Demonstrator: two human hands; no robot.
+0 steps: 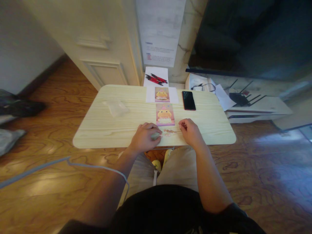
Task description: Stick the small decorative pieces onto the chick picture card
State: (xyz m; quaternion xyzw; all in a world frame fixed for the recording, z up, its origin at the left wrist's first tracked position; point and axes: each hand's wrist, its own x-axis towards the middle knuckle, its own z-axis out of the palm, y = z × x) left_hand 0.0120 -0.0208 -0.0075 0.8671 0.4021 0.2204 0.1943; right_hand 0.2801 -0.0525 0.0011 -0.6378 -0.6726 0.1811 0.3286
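My left hand (144,137) rests on the pale wooden table (102,126) near its front edge, fingers curled over a small clear bag (168,132) of tiny pieces. My right hand (190,131) sits just right of that bag, fingers pinched together at its end; what they hold is too small to make out. Directly behind the bag lies a card (165,114) with a yellow cartoon duck on pink. A second duck picture (162,94) lies on a white sheet farther back.
A black phone (188,100) lies right of the cards. A crumpled clear plastic wrapper (115,107) sits at the table's left. Red and black pens (156,78) lie on a white stand behind the table. A low shelf (258,109) with cables stands at right.
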